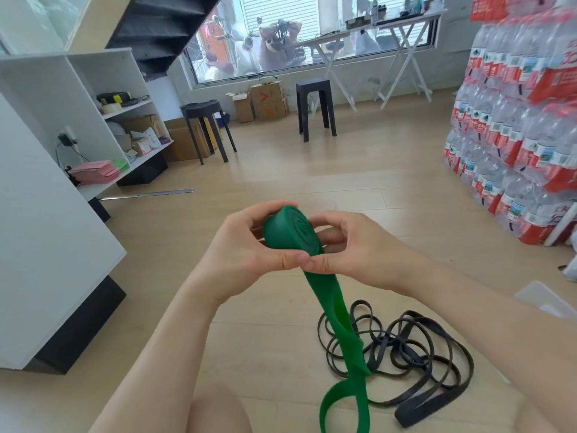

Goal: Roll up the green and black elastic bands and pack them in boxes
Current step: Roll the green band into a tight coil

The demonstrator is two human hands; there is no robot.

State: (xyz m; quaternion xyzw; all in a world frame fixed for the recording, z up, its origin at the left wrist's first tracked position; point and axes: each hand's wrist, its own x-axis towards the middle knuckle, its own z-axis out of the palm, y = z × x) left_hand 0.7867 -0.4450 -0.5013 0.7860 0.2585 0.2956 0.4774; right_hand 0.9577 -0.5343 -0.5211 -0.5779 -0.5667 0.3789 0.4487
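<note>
My left hand (pixel 246 253) and right hand (pixel 359 248) grip the rolled flat green rubber band (pixel 288 232); a loose hold could let it unroll.

A round stool (pixel 201 106) and a square stool (pixel 313 85) (both black) stand on the wood floor (pixel 343 182); stacked packs of bottled water (pixel 505 135) fill the right, white shelves (pixel 103 76) the left.

Beneath you the pale wooden floor (pixel 281 182) carries a loose tangle of black elastic bands (pixel 406 348); farther off stand a round black stool (pixel 206 120) and a square black stool (pixel 315 101); shrink-wrapped water bottle packs (pixel 515 135) are stacked at your right.
</note>
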